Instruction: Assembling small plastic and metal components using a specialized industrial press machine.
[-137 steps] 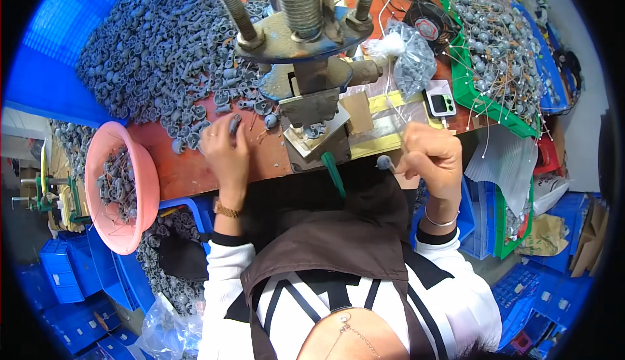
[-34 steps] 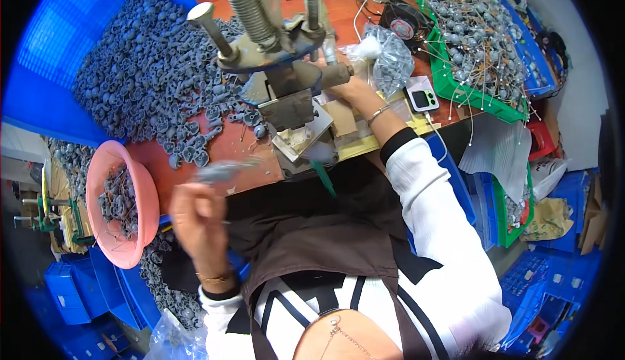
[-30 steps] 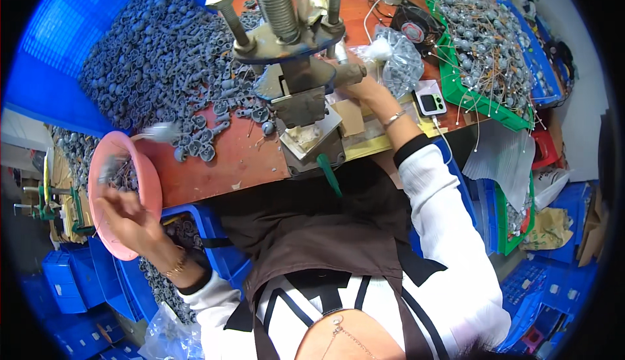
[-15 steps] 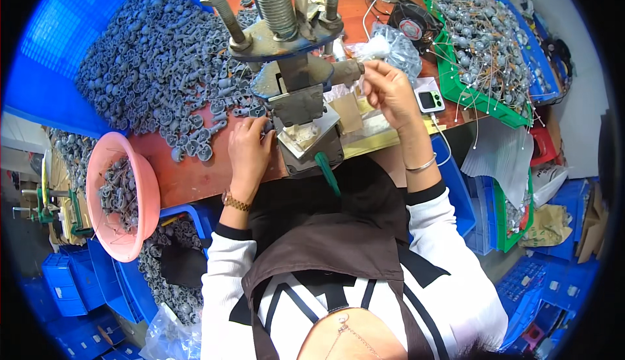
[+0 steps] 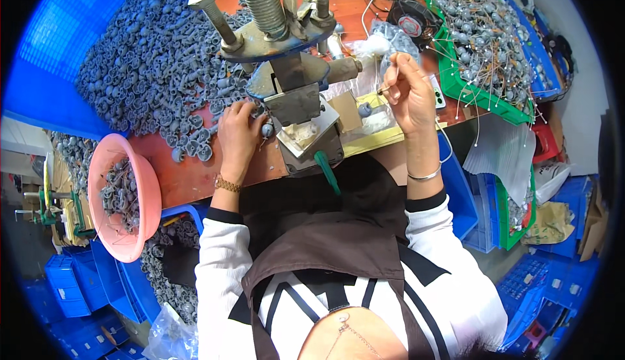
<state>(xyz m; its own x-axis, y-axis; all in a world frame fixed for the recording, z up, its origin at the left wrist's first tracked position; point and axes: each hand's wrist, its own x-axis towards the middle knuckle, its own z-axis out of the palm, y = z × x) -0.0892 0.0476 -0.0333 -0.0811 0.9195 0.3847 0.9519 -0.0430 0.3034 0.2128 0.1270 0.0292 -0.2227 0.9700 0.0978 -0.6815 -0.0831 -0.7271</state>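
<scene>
A metal bench press [image 5: 294,105] with a thick threaded column stands at the middle of the table. Beneath its jaw sits a pale block [image 5: 303,133], and a green handle [image 5: 327,172] sticks out in front. Left of the press, my left hand [image 5: 239,135] is closed with bent fingers at the edge of the heap of grey plastic parts [image 5: 166,60]. A rounded grey part [image 5: 267,130] shows beside its fingertips. My right hand [image 5: 411,94] is raised right of the press bar [image 5: 345,69], fingers pinched. A small dark bit shows at its fingertips; what it holds is unclear.
A pink basin [image 5: 156,194] of wired parts stands at the left. Far right, a green tray [image 5: 485,103] holds grey pieces with thin wires. A small black fan [image 5: 411,25], a clear plastic bag [image 5: 390,38] and a white cable lie behind my right hand.
My right hand has left the end of the press bar and moved right. My left hand has shifted slightly left, and a rounded grey part now shows beside it.
</scene>
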